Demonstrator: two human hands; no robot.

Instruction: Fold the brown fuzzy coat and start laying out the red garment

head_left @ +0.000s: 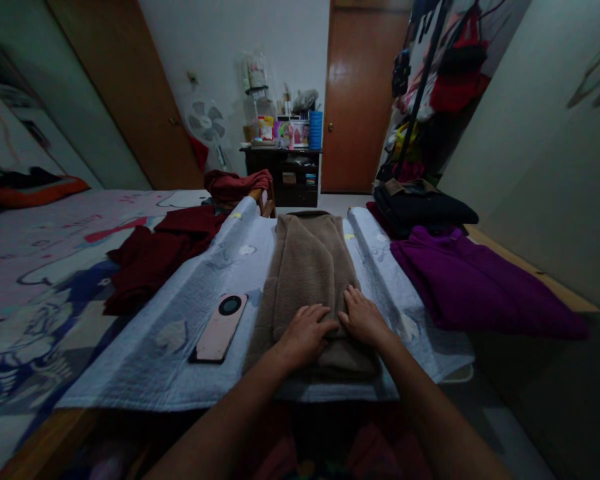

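Observation:
A brown fleece garment [307, 257], folded into a long strip, lies on a pale blue quilted cloth [175, 380] in front of me. My left hand [304, 337] rests palm down on the near part of the garment, fingers stretched out. Close beside it, my right hand [363, 315] lies flat along the garment's right edge, its fingers slightly spread. Neither hand grips the fabric. A pink phone [220, 330] with a round black camera ring lies face down on the cloth, left of the garment.
Folded purple [480, 287] and black garments [427, 207] are stacked at the right. Dark red clothing [173, 243] lies at the left by a bed with a patterned sheet [45, 267]. Further back stand a white fan [207, 121], a dark cabinet [280, 177] and a wooden door [363, 100].

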